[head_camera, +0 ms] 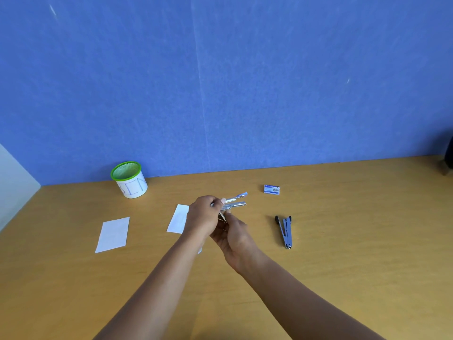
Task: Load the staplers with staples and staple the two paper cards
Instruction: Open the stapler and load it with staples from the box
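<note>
So we've got our left hand [203, 217] curled round the opened stapler [236, 201], right hand [234, 238] pinching its underside; second stapler [285, 231] lies off to the grip's right.

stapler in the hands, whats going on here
A person holds an opened stapler above the desk: the left hand grips its rear, the right hand sits under it, fingers hidden. A second stapler lies opened on the desk to the right, a staple box behind it. Two white paper cards lie apart, unstapled, at left.
</note>
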Motion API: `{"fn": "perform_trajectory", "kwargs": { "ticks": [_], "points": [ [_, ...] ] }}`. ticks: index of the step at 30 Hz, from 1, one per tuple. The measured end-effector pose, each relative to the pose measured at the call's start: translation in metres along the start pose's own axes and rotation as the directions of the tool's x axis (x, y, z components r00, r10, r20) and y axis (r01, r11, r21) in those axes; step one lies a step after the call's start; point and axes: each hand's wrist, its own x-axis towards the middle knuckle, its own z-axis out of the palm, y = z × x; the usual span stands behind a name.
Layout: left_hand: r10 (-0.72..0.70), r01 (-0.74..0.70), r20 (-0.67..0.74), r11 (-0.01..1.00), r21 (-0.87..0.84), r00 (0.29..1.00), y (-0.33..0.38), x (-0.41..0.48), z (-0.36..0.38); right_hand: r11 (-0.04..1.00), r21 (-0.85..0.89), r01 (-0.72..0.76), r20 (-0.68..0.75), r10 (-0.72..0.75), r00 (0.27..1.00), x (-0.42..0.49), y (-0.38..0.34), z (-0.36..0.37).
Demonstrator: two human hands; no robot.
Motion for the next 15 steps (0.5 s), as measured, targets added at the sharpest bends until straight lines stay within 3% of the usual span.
{"fn": "perform_trajectory", "kwargs": {
  "ticks": [8, 11, 15],
  "points": [
    [0.049, -0.046, -0.038, 0.996, 0.072, 0.998, -0.004, 0.002, 0.001, 1.000, 0.009, 0.001, 0.028, -0.001, 1.000, -0.002, -0.002, 0.001],
    [0.158, -0.134, -0.069, 0.953, 0.271, 0.985, -0.003, 0.000, 0.003, 0.999, 0.039, -0.022, 0.016, 0.021, 1.000, -0.002, -0.008, 0.000],
    [0.325, -0.261, -0.032, 0.812, 0.522, 0.945, -0.003, -0.001, 0.009, 0.990, 0.130, -0.062, -0.062, 0.071, 0.996, 0.000, -0.015, -0.003]
  ]
}}
